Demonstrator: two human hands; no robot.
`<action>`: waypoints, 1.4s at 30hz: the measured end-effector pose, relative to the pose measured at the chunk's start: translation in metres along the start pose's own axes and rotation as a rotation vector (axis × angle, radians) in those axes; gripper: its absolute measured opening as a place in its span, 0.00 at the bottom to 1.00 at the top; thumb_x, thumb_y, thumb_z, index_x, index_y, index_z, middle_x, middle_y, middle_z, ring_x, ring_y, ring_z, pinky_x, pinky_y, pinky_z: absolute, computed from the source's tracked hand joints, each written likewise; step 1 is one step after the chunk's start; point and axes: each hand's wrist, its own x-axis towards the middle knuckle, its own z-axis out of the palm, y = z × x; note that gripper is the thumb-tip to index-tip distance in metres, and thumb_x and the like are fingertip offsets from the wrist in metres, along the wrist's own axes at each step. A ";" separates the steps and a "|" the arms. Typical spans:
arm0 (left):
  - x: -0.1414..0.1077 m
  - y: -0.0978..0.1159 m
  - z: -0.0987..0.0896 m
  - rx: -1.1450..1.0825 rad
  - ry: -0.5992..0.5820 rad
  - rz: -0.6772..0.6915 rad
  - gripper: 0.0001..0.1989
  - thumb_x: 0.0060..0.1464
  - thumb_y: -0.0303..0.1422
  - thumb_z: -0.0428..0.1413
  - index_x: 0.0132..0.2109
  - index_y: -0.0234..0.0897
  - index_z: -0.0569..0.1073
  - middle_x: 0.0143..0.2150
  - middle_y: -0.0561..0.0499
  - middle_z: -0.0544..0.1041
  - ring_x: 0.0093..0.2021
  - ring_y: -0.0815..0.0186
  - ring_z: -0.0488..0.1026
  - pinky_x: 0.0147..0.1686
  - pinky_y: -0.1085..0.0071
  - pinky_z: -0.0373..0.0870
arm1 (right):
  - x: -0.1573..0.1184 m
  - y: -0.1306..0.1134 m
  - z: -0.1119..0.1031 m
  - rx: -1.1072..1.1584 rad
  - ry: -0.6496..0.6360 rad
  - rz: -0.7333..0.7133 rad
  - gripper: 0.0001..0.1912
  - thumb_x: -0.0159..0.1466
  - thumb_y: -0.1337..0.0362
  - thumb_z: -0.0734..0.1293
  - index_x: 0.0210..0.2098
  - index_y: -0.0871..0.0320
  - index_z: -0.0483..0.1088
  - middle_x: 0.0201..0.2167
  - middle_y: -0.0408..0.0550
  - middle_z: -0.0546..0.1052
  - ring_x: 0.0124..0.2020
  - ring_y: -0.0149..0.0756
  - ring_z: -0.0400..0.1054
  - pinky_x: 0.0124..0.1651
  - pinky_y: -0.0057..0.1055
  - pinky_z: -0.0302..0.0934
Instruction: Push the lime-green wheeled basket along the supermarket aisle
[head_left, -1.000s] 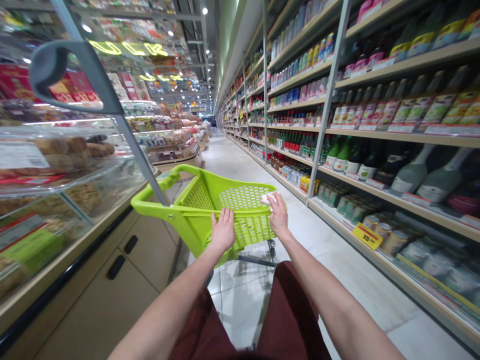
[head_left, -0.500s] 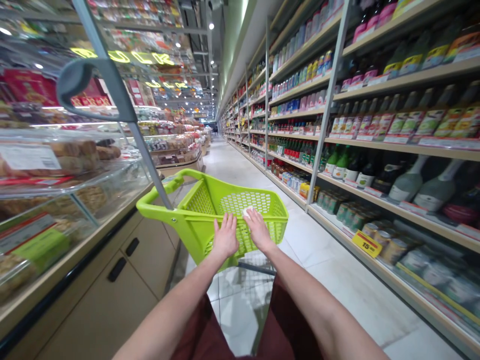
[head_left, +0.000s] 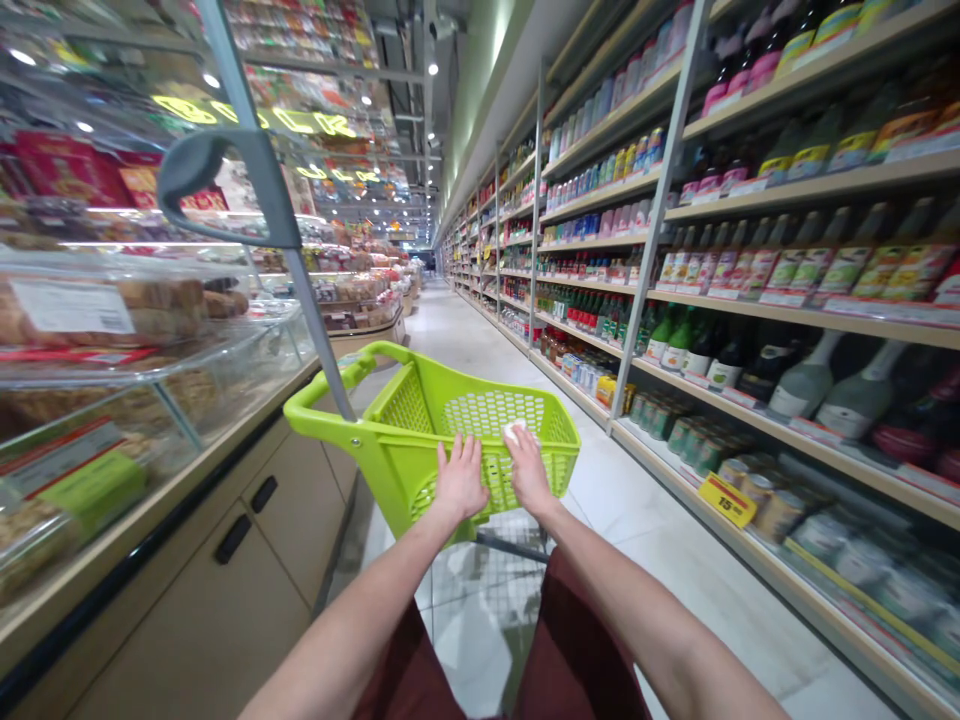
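Observation:
A lime-green shopping cart [head_left: 390,440] with a perforated basket stands sideways in front of me, its handle end to the left. A grey pole with a grey loop grip [head_left: 289,190] rises from it. My left hand [head_left: 460,478] rests on the near rim with its fingers spread. Further right along the same rim, my right hand [head_left: 529,472] is closed round a small white wipe [head_left: 514,431], which sticks out past the fingertips above the rim.
Shelves of bottles and cans [head_left: 817,300] line the right side, with a yellow price tag [head_left: 727,499] low down. A glass-topped display counter [head_left: 225,470] holding packed baked goods stands close on the left. The tiled aisle [head_left: 442,320] runs straight ahead.
Both hands have shifted slightly to the right along the near rim, the right one still with the wipe. The cart and its pole appear a little further right in view.

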 end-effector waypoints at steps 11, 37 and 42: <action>-0.010 -0.078 -0.019 0.091 0.100 -0.091 0.32 0.44 0.31 0.47 0.58 0.29 0.52 0.61 0.39 0.53 0.62 0.54 0.42 0.58 0.51 0.30 | -0.004 0.052 -0.033 -0.060 0.064 0.101 0.27 0.53 0.80 0.52 0.49 0.57 0.64 0.56 0.50 0.59 0.60 0.38 0.43 0.58 0.44 0.45; -0.035 -0.054 -0.065 -0.223 0.405 0.407 0.25 0.46 0.28 0.47 0.53 0.36 0.60 0.54 0.47 0.65 0.56 0.64 0.58 0.59 0.59 0.45 | 0.034 -0.081 0.006 0.279 0.124 -0.018 0.27 0.51 0.78 0.52 0.49 0.62 0.65 0.53 0.55 0.63 0.56 0.39 0.53 0.58 0.42 0.49; -0.046 -0.095 -0.080 -0.202 0.680 0.037 0.23 0.46 0.26 0.45 0.52 0.35 0.61 0.51 0.43 0.67 0.55 0.60 0.58 0.58 0.53 0.43 | 0.070 -0.143 -0.033 0.379 0.207 -0.191 0.30 0.50 0.79 0.51 0.50 0.58 0.64 0.54 0.48 0.62 0.57 0.34 0.53 0.58 0.38 0.49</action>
